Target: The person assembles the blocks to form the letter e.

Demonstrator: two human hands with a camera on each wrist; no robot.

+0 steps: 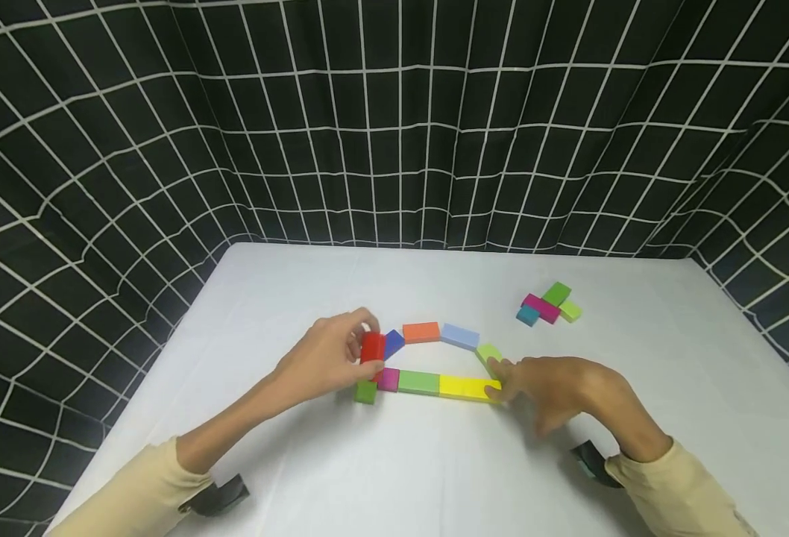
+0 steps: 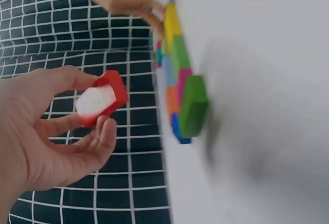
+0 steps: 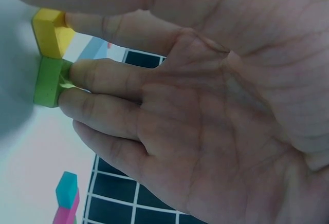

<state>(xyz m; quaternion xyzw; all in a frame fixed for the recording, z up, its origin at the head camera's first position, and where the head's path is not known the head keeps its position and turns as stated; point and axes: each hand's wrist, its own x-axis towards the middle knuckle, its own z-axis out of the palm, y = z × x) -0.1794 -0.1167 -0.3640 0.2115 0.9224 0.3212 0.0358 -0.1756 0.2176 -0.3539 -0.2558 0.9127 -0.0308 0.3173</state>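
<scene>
My left hand [image 1: 330, 350] pinches a red block [image 2: 117, 90] between thumb and fingers, held above the table at the left end of a ring of coloured blocks. Beneath it lie a dark green block [image 2: 193, 106] and a magenta block [image 1: 388, 380]. The ring's front row continues with a green block [image 1: 418, 382] and a yellow one [image 1: 464, 387]. Dark blue [image 1: 394, 343], orange [image 1: 421, 333], light blue [image 1: 460, 335] and lime [image 1: 487, 354] blocks form the back curve. With extended fingers, my right hand [image 1: 555, 384] touches the yellow and lime blocks at the right end.
Farther back on the right sits a small cluster of blocks: magenta [image 1: 542, 307], green [image 1: 557, 293], lime [image 1: 570, 311] and teal [image 1: 527, 315]. A white cloth covers the table [image 1: 300, 276]. Black curtains with a white grid [image 1: 408, 149] stand behind and at both sides.
</scene>
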